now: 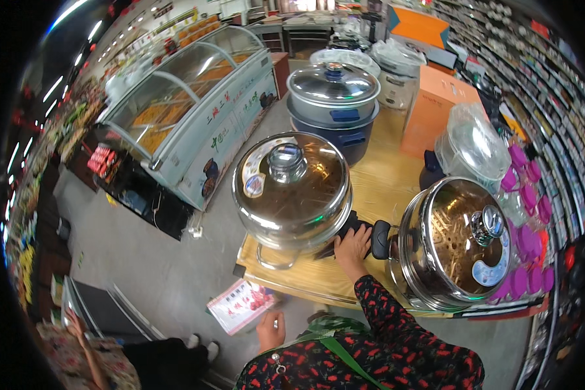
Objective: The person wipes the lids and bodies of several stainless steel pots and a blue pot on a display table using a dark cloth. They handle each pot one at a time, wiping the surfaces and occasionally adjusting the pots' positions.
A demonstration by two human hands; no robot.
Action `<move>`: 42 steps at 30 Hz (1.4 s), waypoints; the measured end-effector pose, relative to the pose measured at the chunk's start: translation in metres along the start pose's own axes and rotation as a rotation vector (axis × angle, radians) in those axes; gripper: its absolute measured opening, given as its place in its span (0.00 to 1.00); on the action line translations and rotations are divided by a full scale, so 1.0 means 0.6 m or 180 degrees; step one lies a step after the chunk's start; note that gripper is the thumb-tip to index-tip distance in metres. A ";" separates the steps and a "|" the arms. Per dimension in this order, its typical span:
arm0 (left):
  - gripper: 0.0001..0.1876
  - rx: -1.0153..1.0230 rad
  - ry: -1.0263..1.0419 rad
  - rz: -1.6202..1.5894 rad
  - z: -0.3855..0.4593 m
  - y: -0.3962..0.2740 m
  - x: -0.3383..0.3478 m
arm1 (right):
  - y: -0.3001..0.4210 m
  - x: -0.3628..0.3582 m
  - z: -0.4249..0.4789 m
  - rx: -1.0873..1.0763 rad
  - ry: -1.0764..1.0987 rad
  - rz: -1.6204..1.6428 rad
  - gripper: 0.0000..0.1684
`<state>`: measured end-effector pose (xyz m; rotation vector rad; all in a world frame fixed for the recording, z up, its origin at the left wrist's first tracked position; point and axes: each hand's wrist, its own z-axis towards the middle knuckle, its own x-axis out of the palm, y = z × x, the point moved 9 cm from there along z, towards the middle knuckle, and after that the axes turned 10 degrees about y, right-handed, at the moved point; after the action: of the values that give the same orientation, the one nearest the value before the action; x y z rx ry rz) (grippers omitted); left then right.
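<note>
My right hand (353, 248) rests with spread fingers on a dark item (355, 225), perhaps cloth or plastic, between two shiny steel steamer pots; what its fingers grip is unclear. Left of it stands a steel pot with a domed glass lid (292, 190), its loop handle over the table's edge. To the right, close to the hand, is a second steamer pot (456, 243) with a black side handle (381, 239) and a tinted glass lid. My left hand (271, 329) hangs low before my body, fingers curled, nothing seen in it. Near it lies a white and pink printed package (241, 306).
The wooden table (378, 187) also bears a blue and grey stacked pot (334, 107), an orange box (438, 112), a plastic-wrapped pot (475, 146) and purple-lidded jars (529, 243). A glass-topped freezer (214, 117) stands at left. Another person (97, 360) is at lower left.
</note>
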<state>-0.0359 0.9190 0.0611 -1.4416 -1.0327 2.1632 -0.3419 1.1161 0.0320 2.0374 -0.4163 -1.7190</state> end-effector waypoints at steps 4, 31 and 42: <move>0.02 0.0187 -0.0342 0.0233 0.098 -0.011 -0.051 | -0.012 0.007 0.035 0.0196 -0.0564 -0.0311 0.38; 0.24 -0.0122 0.0384 0.0582 0.339 0.165 0.020 | -0.144 -0.125 0.113 0.0520 -0.3209 0.1226 0.22; 0.19 0.0165 0.0314 0.0365 0.351 0.151 0.020 | -0.144 -0.060 0.342 -0.0120 -0.2093 0.1269 0.24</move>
<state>-0.2201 0.7853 0.0339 -1.6018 -0.8731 2.1555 -0.5544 1.1796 -0.0085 1.2007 -0.9118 -2.0604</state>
